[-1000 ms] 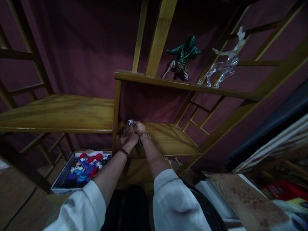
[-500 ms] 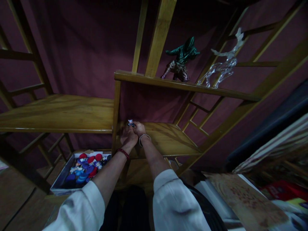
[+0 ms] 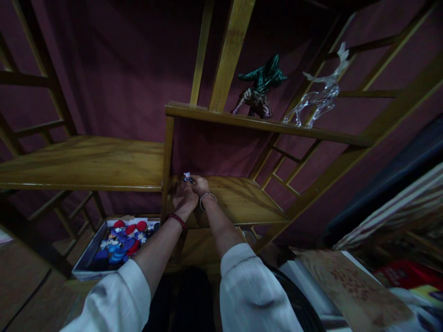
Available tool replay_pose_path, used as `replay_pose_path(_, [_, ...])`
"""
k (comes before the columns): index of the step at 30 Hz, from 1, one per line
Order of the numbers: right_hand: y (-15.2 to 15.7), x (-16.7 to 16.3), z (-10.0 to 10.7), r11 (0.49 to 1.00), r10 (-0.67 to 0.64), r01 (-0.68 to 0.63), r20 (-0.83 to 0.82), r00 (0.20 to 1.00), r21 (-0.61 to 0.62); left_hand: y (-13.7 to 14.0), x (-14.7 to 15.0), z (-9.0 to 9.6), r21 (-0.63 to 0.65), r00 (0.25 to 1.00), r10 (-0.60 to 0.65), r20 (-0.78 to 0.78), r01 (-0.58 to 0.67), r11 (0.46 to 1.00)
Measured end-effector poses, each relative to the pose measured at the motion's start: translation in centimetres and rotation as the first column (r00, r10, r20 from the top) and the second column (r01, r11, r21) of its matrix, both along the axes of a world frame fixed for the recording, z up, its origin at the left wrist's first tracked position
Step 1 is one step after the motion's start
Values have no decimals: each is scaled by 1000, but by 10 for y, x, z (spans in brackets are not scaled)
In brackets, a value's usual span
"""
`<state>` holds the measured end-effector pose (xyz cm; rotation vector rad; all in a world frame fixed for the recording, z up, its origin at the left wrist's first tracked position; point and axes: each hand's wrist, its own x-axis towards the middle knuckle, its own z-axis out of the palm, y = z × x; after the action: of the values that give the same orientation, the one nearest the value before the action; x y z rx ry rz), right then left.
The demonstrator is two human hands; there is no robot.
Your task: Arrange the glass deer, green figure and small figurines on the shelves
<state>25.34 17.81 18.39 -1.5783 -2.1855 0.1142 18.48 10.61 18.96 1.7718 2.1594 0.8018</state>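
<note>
A small figurine (image 3: pixel 187 176) with a pale head and darker body stands upright at my fingertips, over the left end of the middle wooden shelf (image 3: pixel 242 198). From the left, my left hand (image 3: pixel 185 197), with a red bead bracelet at the wrist, closes around its lower part. My right hand (image 3: pixel 200 185), a pale bangle at its wrist, pinches it from the right. Both hands touch each other, and the figurine's base is hidden behind the fingers.
A box (image 3: pixel 79 269) of red, blue and white small figures sits at lower left. On the upper shelf (image 3: pixel 221 115) stand a green hooded figure (image 3: pixel 265 78) and a clear deer (image 3: pixel 320 94). A wooden post (image 3: pixel 167 161) rises left of my hands. Boards (image 3: pixel 353 286) lie lower right.
Hardly anything differs. My hands and the figurine keep their place at the shelf's left end, and the view has shifted very slightly.
</note>
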Motion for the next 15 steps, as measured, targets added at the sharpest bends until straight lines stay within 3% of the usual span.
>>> replay_pose_path(15, [-20, 0, 13, 994, -63, 46, -164, 984, -101, -9, 0, 2, 56, 997, 4, -76, 0, 998])
